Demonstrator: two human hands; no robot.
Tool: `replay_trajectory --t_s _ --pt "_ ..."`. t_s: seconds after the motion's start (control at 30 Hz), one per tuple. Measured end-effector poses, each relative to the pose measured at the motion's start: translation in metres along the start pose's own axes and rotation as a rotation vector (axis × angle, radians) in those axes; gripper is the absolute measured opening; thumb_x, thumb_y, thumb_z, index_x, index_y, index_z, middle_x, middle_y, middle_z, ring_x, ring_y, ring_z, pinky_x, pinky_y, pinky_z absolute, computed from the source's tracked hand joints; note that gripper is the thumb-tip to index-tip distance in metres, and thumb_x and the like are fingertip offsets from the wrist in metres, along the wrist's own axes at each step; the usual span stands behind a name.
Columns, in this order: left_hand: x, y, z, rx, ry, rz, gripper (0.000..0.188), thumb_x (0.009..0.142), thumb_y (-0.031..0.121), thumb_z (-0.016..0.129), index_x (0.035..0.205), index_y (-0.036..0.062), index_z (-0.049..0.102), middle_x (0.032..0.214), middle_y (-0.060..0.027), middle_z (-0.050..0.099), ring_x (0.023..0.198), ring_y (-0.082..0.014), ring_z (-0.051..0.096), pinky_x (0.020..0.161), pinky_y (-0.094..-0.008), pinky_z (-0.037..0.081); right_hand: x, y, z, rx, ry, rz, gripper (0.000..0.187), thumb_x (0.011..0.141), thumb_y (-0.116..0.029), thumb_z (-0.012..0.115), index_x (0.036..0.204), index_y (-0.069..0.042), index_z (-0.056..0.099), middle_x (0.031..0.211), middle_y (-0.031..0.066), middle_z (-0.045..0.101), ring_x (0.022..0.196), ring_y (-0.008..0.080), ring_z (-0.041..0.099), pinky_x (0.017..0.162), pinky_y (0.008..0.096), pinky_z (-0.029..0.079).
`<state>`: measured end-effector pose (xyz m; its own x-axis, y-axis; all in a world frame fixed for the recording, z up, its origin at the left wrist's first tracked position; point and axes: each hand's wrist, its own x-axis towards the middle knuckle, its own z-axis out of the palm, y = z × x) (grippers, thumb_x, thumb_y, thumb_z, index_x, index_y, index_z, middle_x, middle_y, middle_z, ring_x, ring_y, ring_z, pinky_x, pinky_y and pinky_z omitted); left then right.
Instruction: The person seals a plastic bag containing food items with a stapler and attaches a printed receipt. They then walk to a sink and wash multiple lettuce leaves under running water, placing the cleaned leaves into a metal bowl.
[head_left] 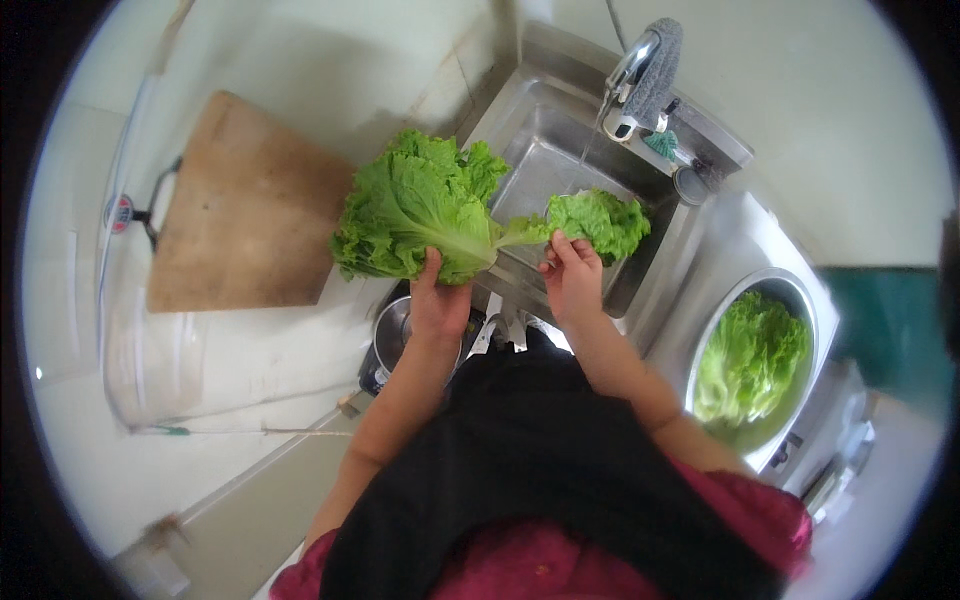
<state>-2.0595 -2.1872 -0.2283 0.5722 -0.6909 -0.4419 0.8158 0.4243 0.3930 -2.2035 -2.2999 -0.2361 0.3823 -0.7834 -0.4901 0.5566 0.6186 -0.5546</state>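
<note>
A leafy green lettuce head (415, 205) rests in my left hand (440, 305), whose fingers close round its base. My right hand (575, 280) pinches a lettuce leaf (605, 222) by its pale stalk, over the near part of the steel sink (535, 165). The stalk reaches across to the base of the head; whether it is still joined there I cannot tell. Beyond the leaf, a thin stream of water runs from the chrome faucet (635, 62) into the basin.
To the right of the sink, a metal bowl (808, 335) holds loose lettuce leaves (755, 355). A wooden cutting board (245, 210) with a dark handle lies at the left. A metal pot (392, 332) sits below my left wrist. A grey cloth (660, 75) drapes over the faucet.
</note>
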Motion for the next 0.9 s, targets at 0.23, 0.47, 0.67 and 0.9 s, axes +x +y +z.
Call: replay_trajectory --t_s 0.23,0.47,0.67,0.9 --pt "0.017 0.0 0.001 -0.004 -0.033 0.02 0.055 0.086 0.009 0.068 0.135 0.0107 0.042 0.133 -0.006 0.05 0.123 -0.026 0.048 0.105 -0.0454 0.04 -0.018 0.004 0.002 -0.062 0.017 -0.118 0.008 0.092 -0.008 0.061 0.094 -0.012 0.055 0.08 -0.0006 0.056 0.071 0.01 0.055 0.062 0.0272 0.053" --pt "0.013 0.004 0.011 0.119 0.014 0.183 0.055 0.086 0.002 0.066 0.134 0.0074 0.042 0.132 -0.0058 0.049 0.121 -0.0246 0.049 0.103 -0.0424 0.042 -0.009 -0.003 -0.005 0.03 0.181 -0.211 0.008 0.093 -0.009 0.059 0.101 -0.009 0.055 0.084 -0.0003 0.056 0.07 0.0103 0.054 0.061 0.0277 0.052" --pt "0.024 0.03 0.0 0.288 -0.006 0.29 0.056 0.085 -0.003 0.065 0.134 0.0068 0.04 0.131 -0.007 0.049 0.119 -0.0234 0.049 0.101 -0.0401 0.042 0.035 -0.022 -0.061 -0.305 0.077 0.034 0.017 0.094 -0.015 0.06 0.106 -0.004 0.056 0.091 0.0022 0.059 0.073 0.0103 0.056 0.061 0.0251 0.051" --pt "0.009 0.009 -0.005 0.285 -0.228 0.129 0.06 0.084 0.004 0.068 0.136 0.0075 0.037 0.133 -0.0071 0.047 0.122 -0.0227 0.047 0.105 -0.0404 0.039 -0.012 0.011 0.073 -1.168 -0.393 -0.707 0.025 0.085 -0.012 0.068 0.106 -0.007 0.056 0.092 0.0057 0.059 0.071 0.0154 0.059 0.059 0.029 0.049"
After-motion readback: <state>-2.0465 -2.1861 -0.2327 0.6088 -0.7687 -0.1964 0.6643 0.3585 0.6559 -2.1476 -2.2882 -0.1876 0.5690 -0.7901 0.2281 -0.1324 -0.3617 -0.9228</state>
